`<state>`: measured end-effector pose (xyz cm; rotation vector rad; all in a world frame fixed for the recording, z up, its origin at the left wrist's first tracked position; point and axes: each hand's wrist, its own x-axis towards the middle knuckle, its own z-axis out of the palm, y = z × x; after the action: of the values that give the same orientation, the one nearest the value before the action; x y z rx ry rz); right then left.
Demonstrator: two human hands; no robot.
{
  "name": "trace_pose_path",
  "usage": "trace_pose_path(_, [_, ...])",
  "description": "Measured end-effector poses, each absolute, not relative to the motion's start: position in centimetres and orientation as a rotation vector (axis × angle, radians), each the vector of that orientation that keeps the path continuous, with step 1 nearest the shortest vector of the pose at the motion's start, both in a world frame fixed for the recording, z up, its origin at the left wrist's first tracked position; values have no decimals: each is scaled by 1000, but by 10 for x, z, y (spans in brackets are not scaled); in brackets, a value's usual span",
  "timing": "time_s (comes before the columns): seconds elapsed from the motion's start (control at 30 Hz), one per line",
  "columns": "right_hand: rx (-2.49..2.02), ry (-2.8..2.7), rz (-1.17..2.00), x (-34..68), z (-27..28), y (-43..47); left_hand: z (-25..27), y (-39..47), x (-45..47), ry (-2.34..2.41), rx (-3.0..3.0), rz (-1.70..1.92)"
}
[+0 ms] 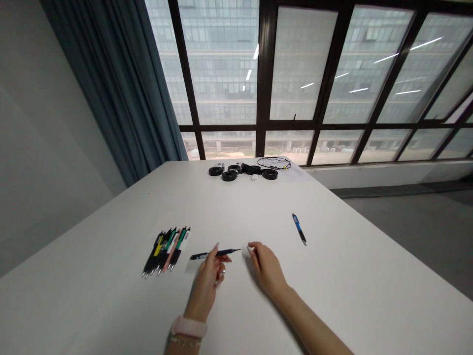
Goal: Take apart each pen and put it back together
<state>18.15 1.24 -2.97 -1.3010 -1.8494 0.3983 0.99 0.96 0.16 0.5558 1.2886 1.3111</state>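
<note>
My left hand (211, 273) is closed around a dark pen (201, 256), held roughly level just above the white table (236, 207). The pen's thin tip points right, toward my right hand (266, 266). That hand is closed in a pinch close to the tip. Something small and pale may be between its fingertips, but I cannot make it out. Left of my hands lies a row of several pens (166, 251) in black, yellow, green, pink and white. A blue and black pen (299, 229) rests alone on the right.
At the table's far end are several black rolls (229, 175), a coiled black cable (274, 163) and a pale sheet (295, 174). Behind stand large windows (303, 64) and a blue curtain (121, 84). The table's right edge slants toward the floor (406, 222).
</note>
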Motion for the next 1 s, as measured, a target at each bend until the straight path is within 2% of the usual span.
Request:
trace_pose_path(0.13, [-1146, -1472, 773, 179, -31, 12, -3, 9, 9, 1304, 566, 1288])
trace_pose_path(0.4, [-1143, -1119, 1058, 182, -27, 19, -7, 10, 9, 1312, 601, 1293])
trace_pose_path(0.8, [-1162, -1107, 1099, 181, -24, 16, -21, 21, 8, 1411, 739, 1214])
trace_pose_path(1.0, [-1048, -1015, 1297, 181, -19, 17, -24, 20, 8, 1431, 769, 1200])
